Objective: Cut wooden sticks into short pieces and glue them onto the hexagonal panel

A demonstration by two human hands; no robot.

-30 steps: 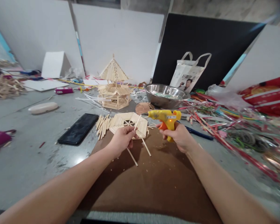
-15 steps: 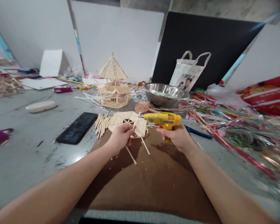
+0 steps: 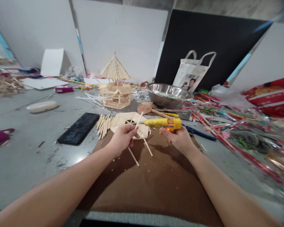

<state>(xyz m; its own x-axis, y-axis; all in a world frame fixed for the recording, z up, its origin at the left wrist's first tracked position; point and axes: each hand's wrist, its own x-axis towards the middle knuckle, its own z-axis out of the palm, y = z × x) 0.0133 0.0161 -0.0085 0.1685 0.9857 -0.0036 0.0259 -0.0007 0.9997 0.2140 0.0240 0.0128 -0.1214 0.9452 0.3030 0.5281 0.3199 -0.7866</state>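
My left hand [image 3: 123,138] pinches a thin wooden stick [image 3: 139,120], which points up and to the right. Closed round the handle of a yellow hot glue gun [image 3: 162,123] is my right hand [image 3: 180,138]; an orange light glows on the gun. Its nozzle points left, close to the stick. Behind my left hand lies a flat panel of glued sticks [image 3: 118,121] with a dark opening. Two more sticks stick out below my left hand, one of them a loose-looking stick [image 3: 134,157] over the brown board [image 3: 142,192].
A stick-built pavilion model [image 3: 115,83] stands at the back, left of a steel bowl [image 3: 169,95]. Loose short sticks [image 3: 104,126] and a black phone [image 3: 78,129] lie to the left. Blue-handled pliers [image 3: 201,133] and tangled coloured strips [image 3: 241,135] spread across the right.
My right hand has shifted the glue gun slightly left and down, its nozzle moving lower along the stick. My left hand keeps its pinch in about the same place.
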